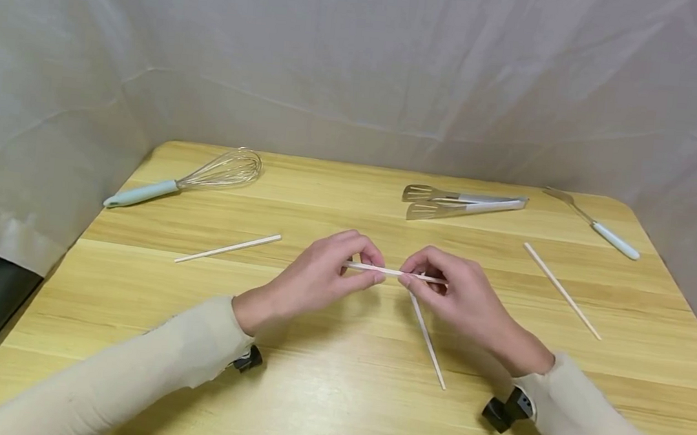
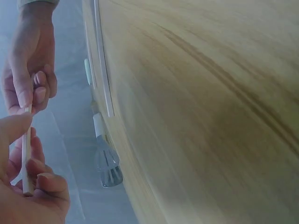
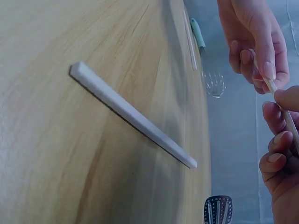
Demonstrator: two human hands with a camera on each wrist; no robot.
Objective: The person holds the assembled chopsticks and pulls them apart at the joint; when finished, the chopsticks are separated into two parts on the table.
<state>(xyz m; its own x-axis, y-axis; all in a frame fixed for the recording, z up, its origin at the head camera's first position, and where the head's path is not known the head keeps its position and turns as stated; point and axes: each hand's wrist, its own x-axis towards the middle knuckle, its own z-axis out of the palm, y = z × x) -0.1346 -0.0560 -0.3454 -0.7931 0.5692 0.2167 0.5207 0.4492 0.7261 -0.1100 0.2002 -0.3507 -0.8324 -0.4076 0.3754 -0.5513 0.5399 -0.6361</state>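
Wood-grain tabletop (image 1: 319, 408) lies beneath; over it, left hand (image 1: 317, 275) and right hand (image 1: 465, 293) pinch one pale chopstick (image 1: 392, 272) — probably light, stiff and snappable, so best held gently near both ends.

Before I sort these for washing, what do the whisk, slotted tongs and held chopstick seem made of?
Whisk: shiny metal wires, by their glints; smooth, evenly pale-green handle, probably plastic.
Slotted tongs: metal heads, by their reflective sheen; smooth white grips, perhaps plastic.
Held chopstick: matte off-white, perhaps wood or plastic; no clear grain shows.
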